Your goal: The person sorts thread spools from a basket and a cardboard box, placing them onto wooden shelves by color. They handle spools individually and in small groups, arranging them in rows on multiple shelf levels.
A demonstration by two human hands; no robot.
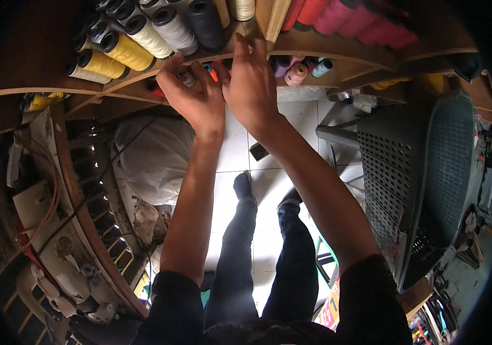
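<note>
Both arms reach forward to a wooden shelf (338,47) stacked with thread spools. My left hand (195,98) is curled at the shelf's front edge. A pale spool-like object shows between its thumb and fingers, but its grip is partly hidden. Close beside it, my right hand (252,86) extends its fingers up over the edge, just below a cream thread spool (242,8); no held object shows in them. Yellow spools (128,53), a grey spool (174,31) and a black spool (207,26) lie left of the hands.
Red and magenta spools (335,17) fill the right compartment. Below sits a pink spool (296,73). A perforated grey plastic chair (392,167) stands at right. A phone-like dark object (258,151) lies on the tiled floor (231,152). A white plastic bag (154,155) is at left.
</note>
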